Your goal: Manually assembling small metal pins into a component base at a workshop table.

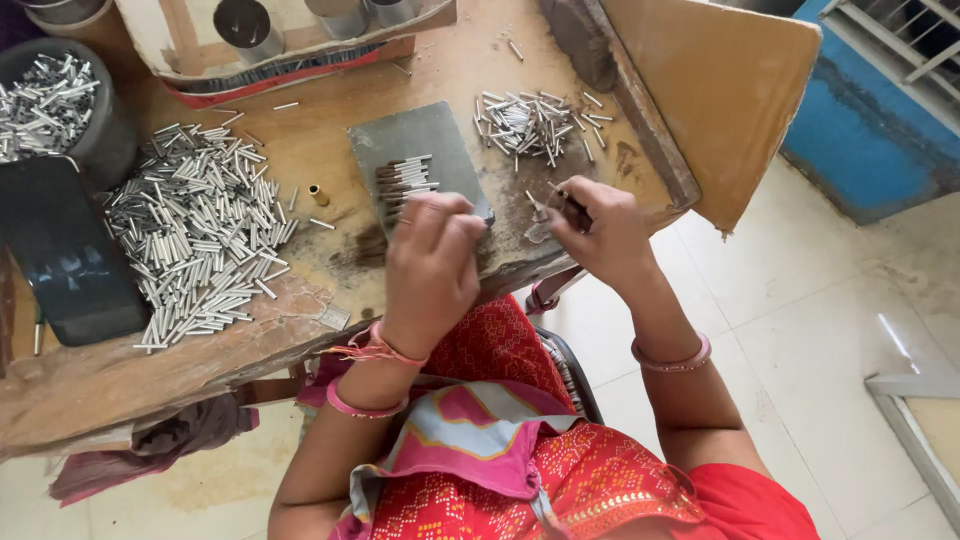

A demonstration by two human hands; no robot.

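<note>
the person's left hand [432,262] rests over the near edge of a flat grey slab [420,150], its fingers curled down onto a row of dark, metal-tipped sticks [404,178] lying side by side there; whether it pinches one cannot be told. the right hand [598,232] is closed around a thin dark stick [568,203] with a bright tip, held just above the worn wooden table [330,140]. the slab sits close to the table's chipped front edge, so a nudge from either wrist could likely roll the round sticks off onto the lap or floor. the small metal tubes [200,235] heaped to the left are smooth, shiny and cylindrical, likely to scatter if brushed; a smaller pile [530,122] lies beyond the right hand. a grey tub [112,140] holds more tubes, and a black tray [62,250] lies beside it.
</note>
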